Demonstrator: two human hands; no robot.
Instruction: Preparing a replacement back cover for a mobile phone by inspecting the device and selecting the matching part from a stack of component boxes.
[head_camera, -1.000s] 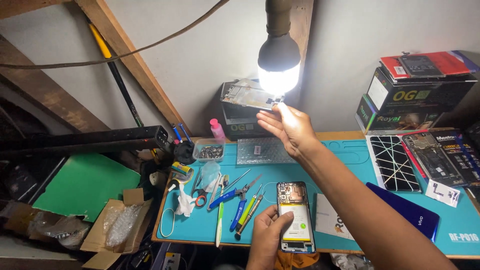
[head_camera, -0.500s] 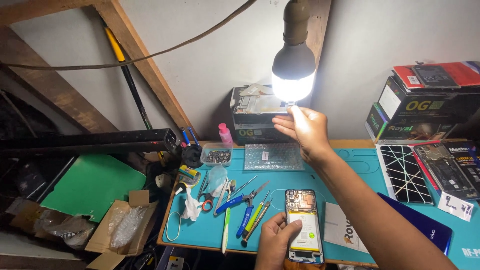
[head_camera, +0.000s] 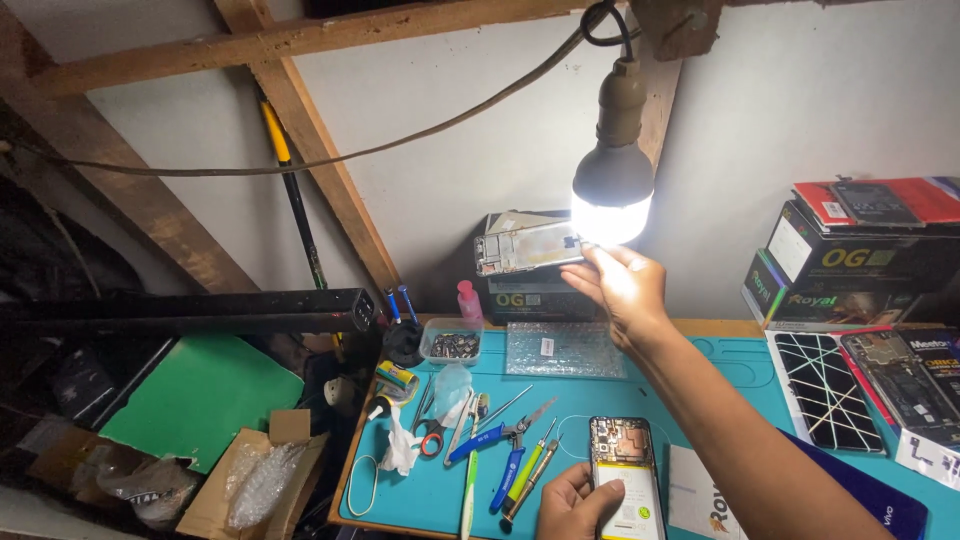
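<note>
My right hand (head_camera: 622, 285) is raised close under a lit hanging bulb (head_camera: 612, 195) and holds a flat grey phone frame part (head_camera: 528, 247) up beside the light. My left hand (head_camera: 577, 503) rests at the near edge of the blue work mat (head_camera: 700, 400), gripping the lower end of an opened phone (head_camera: 626, 472) with its back off; the yellow battery and circuit board show. Several screwdrivers and tweezers (head_camera: 520, 465) lie just left of the phone.
Scissors (head_camera: 436, 432), a tissue and tape lie on the mat's left. A clear tray of small parts (head_camera: 453, 345), a bubble-wrap sheet (head_camera: 562, 350) and stacked boxes (head_camera: 850, 265) stand along the wall. Cracked phone screens (head_camera: 825, 385) lie right. A green board (head_camera: 195, 395) sits left.
The view has tilted up. My right hand has risen closer to the bulb and now shows the grey frame part clearly. The left hand stays on the phone.
</note>
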